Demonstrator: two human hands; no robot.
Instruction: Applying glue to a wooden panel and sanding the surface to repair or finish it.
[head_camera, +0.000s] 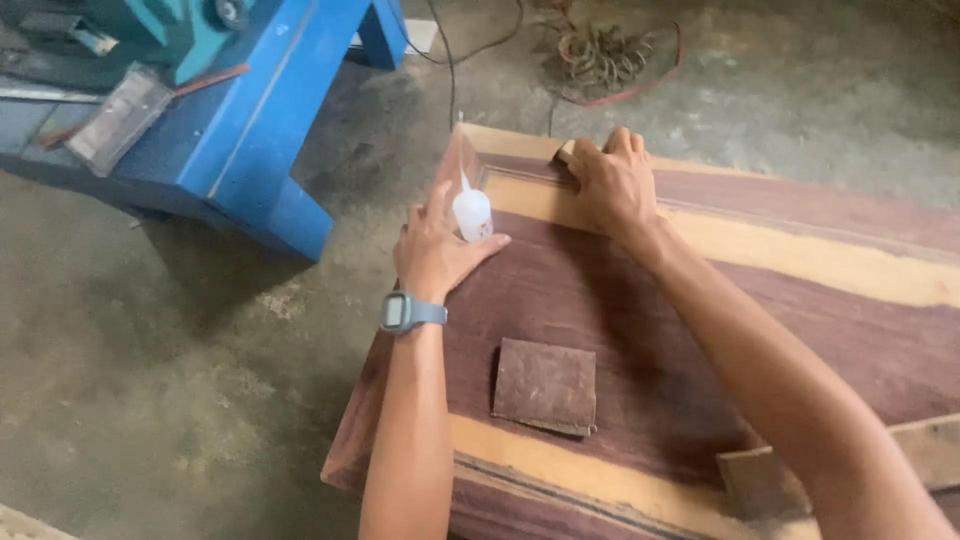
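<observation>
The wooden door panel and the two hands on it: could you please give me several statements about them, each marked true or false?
1. The left hand holds a small white squeeze bottle. True.
2. The right hand holds the sandpaper sheet. False: the sheet lies loose on the wooden door panel, and the right hand presses a small wood piece at the panel's far edge.
3. A wristwatch sits on the left wrist. True.
4. The blue machine stand stands on the panel. False: it stands on the concrete floor beside it.
</observation>
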